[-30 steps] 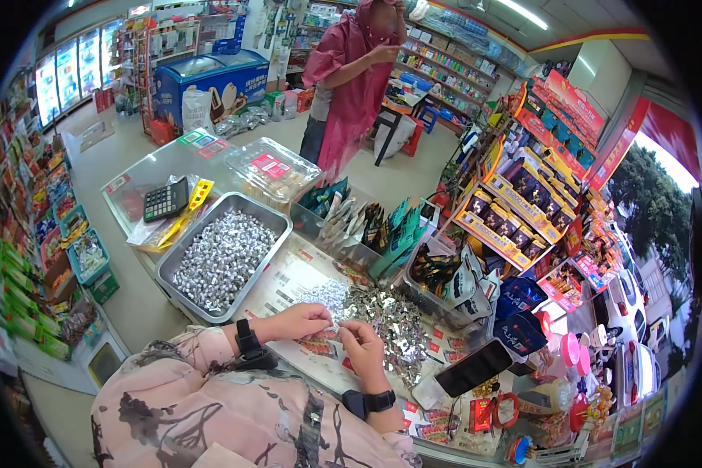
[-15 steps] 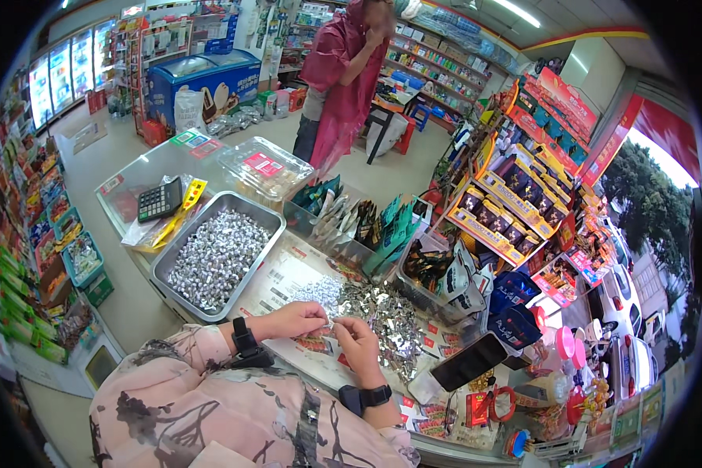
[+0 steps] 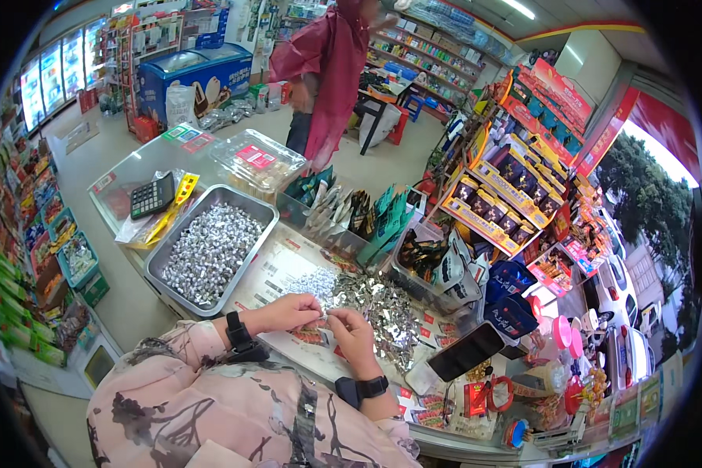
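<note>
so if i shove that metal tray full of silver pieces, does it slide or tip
The metal tray is low, wide and flat on the counter, so it would probably slide rather than tip. Heaped with small silver pieces, it is likely heavy for its size. The loose pieces could spill over the rim if it is jolted.

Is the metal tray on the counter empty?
No, the metal tray is heaped with small silver-wrapped pieces nearly to its rim.

Glossy foil wrappers [image 3: 382,308] — likely metallised — beside a brushed-metal tray [image 3: 246,196], shiny black phone [image 3: 466,350].
</note>
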Tool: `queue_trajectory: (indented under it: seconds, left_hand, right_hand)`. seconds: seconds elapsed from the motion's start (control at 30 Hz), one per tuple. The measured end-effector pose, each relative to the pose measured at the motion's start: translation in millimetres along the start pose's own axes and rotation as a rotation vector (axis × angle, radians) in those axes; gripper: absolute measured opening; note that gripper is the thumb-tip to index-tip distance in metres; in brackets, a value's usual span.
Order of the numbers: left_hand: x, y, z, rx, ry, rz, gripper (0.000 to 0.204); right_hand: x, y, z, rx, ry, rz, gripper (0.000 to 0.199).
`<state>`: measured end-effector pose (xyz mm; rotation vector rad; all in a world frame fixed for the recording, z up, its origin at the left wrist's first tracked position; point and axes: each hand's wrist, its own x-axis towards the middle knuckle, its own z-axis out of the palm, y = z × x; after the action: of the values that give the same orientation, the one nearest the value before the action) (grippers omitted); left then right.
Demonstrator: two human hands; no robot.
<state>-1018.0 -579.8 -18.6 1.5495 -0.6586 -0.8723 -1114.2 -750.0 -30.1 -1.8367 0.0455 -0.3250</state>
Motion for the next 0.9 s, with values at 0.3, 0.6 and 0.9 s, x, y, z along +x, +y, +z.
queue_trajectory:
  seconds: [0.3,0.6,0.9]
  left_hand:
    - [1.0,-13.6,2.3,-0.017,-0.035,0.046,0.013]
    - [2.4,-19.1,-2.2,-0.026,-0.023,0.023,0.014]
    - [2.0,-15.4,-2.9,-0.047,-0.037,0.006,0.014]
  right_hand:
    - [-4.7,-11.4,3.9,-0.056,0.024,-0.024,0.015]
    - [-1.3,-8.1,4.2,-0.121,-0.024,-0.03,0.015]
    - [-1.0,-8.6,2.4,-0.123,-0.031,-0.004,0.015]
